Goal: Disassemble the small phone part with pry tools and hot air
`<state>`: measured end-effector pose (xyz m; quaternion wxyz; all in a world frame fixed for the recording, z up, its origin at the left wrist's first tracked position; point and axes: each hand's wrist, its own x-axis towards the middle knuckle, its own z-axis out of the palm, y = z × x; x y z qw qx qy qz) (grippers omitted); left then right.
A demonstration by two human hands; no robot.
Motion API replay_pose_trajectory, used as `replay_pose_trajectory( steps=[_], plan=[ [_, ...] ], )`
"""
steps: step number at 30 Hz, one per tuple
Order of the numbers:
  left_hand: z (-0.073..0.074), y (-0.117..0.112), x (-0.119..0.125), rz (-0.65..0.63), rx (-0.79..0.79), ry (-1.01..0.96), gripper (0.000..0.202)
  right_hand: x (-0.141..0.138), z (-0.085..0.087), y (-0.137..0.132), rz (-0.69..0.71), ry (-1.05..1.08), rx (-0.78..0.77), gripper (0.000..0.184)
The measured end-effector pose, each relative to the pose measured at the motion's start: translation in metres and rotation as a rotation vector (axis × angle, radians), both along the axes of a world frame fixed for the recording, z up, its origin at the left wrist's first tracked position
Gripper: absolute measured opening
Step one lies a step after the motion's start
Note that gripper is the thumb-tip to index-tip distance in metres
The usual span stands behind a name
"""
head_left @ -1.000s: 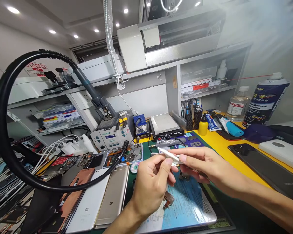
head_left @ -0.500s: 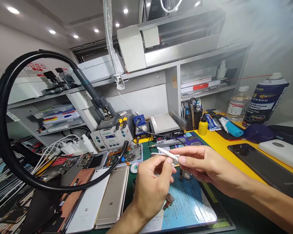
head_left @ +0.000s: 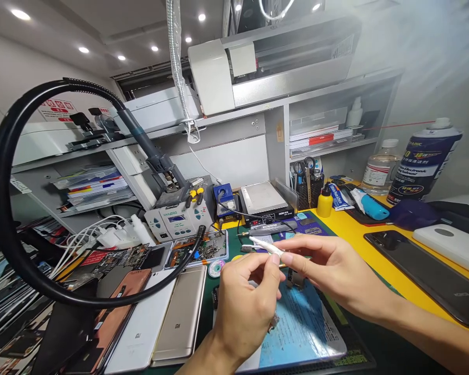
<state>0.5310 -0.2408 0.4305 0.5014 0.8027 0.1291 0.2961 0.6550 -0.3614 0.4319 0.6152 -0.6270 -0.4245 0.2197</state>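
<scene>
Yellow bench (head_left: 344,224) | white tapered piece (head_left: 263,244) | long axis oblique | tip points leftward, away

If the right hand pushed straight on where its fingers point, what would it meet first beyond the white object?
Probably the left hand, whose fingertips are right by those of the right hand at the white object; exact depth is unclear.
</scene>
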Motion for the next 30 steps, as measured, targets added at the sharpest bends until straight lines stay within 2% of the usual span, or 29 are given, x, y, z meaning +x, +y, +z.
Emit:
replay_pose_trajectory(
  steps=[6, 15, 19, 26, 30],
  plan=[
    [-0.003, 0.001, 0.0, 0.009, 0.035, 0.0, 0.032, -0.004, -0.006, 0.0, -0.067, -0.122, 0.044, 0.024],
    [-0.002, 0.001, 0.002, 0.014, -0.04, 0.005, 0.032, -0.006, -0.007, 0.0, -0.067, -0.098, 0.085, 0.019],
    [-0.001, 0.001, 0.003, 0.017, -0.042, -0.007, 0.028, -0.007, 0.0, 0.0, -0.018, 0.016, 0.053, 0.021],
    [-0.001, 0.007, 0.003, 0.035, -0.031, -0.028, 0.028, 0.001, 0.004, -0.001, 0.205, 0.31, -0.082, 0.043],
    [-0.001, 0.007, 0.005, 0.029, -0.077, -0.03, 0.024, 0.0, 0.003, 0.0, 0.172, 0.292, -0.06, 0.044]
  ],
)
